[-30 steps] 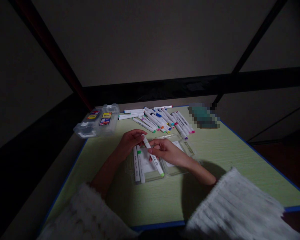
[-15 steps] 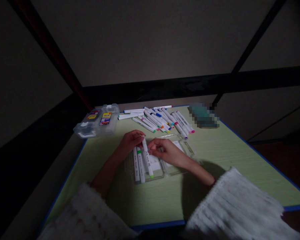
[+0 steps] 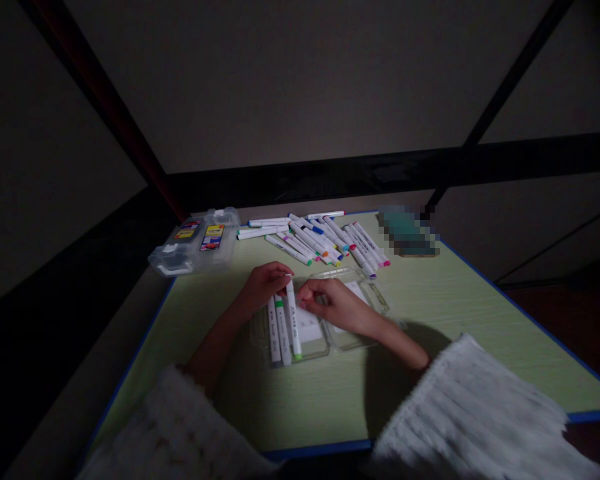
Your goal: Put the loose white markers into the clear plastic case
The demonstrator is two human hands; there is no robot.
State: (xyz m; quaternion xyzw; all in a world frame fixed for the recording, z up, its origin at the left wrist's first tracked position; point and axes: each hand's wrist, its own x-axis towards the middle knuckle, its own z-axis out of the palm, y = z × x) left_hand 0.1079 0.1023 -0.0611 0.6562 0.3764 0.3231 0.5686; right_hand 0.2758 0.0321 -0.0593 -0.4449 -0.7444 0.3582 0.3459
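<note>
A white marker with a light green end point(image 3: 293, 320) is pinched at its far end by my left hand point(image 3: 264, 288), and it slants over an open clear plastic case point(image 3: 313, 359). Two more white markers lie side by side in the case's left part, one with a grey end point(image 3: 274, 333) and one with a green band point(image 3: 282, 333). My right hand point(image 3: 334, 303) hovers over the middle of the case, just right of the held marker, fingers curled together with nothing visible in them. White paper point(image 3: 309, 329) shows inside the case.
Several loose white markers with coloured ends point(image 3: 320, 237) are heaped at the back of the green table point(image 3: 460, 347). Another clear case with labels point(image 3: 195, 243) stands at the back left. A pixelated, flat greenish object point(image 3: 409, 232) lies at the back right.
The light green marker has swung left at its near end, closer alongside the other two. My right hand's fingers have come slightly away from it and curled.
</note>
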